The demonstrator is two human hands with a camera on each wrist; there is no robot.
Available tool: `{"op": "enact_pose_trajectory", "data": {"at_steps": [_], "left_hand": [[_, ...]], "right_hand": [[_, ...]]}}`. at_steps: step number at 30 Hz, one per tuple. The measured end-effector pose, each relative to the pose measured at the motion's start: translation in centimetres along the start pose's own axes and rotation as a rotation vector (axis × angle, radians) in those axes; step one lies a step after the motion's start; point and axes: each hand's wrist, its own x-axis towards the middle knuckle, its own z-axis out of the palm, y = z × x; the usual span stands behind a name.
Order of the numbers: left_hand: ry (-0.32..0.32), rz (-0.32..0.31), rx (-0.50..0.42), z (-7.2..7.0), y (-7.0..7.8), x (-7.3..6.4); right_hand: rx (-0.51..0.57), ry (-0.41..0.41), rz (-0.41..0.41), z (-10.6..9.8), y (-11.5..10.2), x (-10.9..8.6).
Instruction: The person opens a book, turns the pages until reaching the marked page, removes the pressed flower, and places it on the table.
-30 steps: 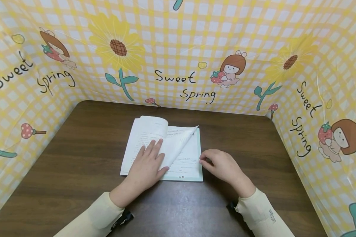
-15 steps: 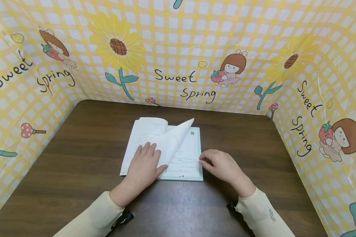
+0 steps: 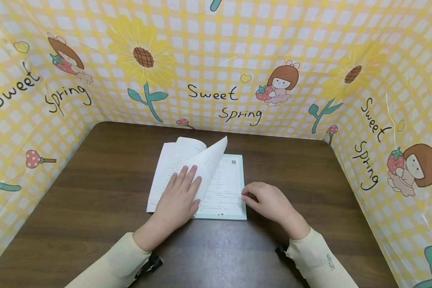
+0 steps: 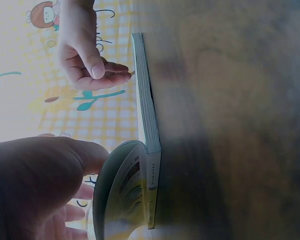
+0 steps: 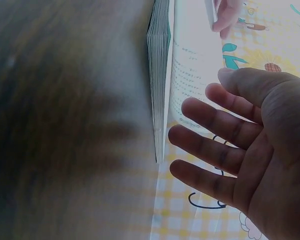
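Note:
An open paperback book (image 3: 223,206) with printed pages lies on the table. My left hand (image 3: 178,198) rests with spread fingers over its left-hand pages. Beyond the fingertips a turning leaf (image 3: 213,160) stands up at a slant, its far corner raised. In the left wrist view the spine (image 4: 152,175) faces the camera, and the cover (image 4: 102,200) bows up beside the left thumb. My right hand (image 3: 268,200) stays at the book's right edge, fingers loosely bent and holding nothing. The right wrist view shows those fingers (image 5: 215,145) apart from one another, near the page block (image 5: 161,90).
The dark wooden table (image 3: 93,200) extends around the book. A yellow checked cloth (image 3: 216,52) with printed flowers and lettering walls it in at the back and both sides. Pale sleeves (image 3: 111,260) cover both forearms.
The raised leaf has swung leftward and its corner has lifted, uncovering more of the right-hand page. My left hand has shifted slightly over the pages. The right hand has hardly moved.

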Motion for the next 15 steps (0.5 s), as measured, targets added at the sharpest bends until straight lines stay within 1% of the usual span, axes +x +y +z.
{"op": "enact_pose_trajectory", "data": {"at_steps": [5,10,15], "left_hand": [[-0.002,0.012,0.009,0.02,-0.06,0.01],[0.007,0.051,0.003,0.26,-0.06,-0.12],[-0.036,0.084,0.004,0.21,0.05,-0.26]], "right_hand": [[-0.003,-0.005,0.008,-0.08,-0.05,-0.03],[0.011,-0.017,-0.007,-0.07,-0.11,-0.10],[0.026,-0.029,-0.041,-0.03,-0.03,-0.24]]}}
